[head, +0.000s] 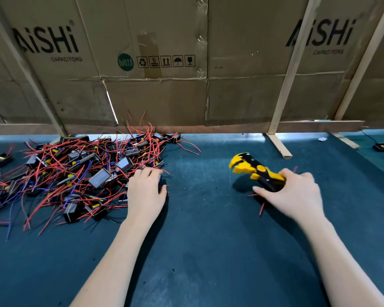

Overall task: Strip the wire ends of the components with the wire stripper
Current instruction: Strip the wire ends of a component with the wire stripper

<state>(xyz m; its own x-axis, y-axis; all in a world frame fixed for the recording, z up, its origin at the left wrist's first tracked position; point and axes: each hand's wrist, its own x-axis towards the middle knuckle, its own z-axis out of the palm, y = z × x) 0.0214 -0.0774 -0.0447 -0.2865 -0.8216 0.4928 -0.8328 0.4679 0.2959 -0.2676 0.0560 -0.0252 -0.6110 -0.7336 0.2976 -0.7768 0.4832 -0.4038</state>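
Observation:
A pile of small black components [75, 171] with red, blue and black wires lies on the left of the dark teal table [204, 229]. My left hand [145, 191] reaches into the pile's right edge, fingers curled down over a component that it mostly hides. My right hand [295, 193] grips the black-and-yellow handles of the wire stripper [253, 169]. The stripper's yellow jaws point up and to the left, just above the table. A short red wire piece [262, 208] lies below that hand.
A wall of cardboard boxes [186, 63] braced by wooden slats [282, 120] closes off the back of the table. A single component [0, 159] lies at the far left and another component [380, 147] at the far right.

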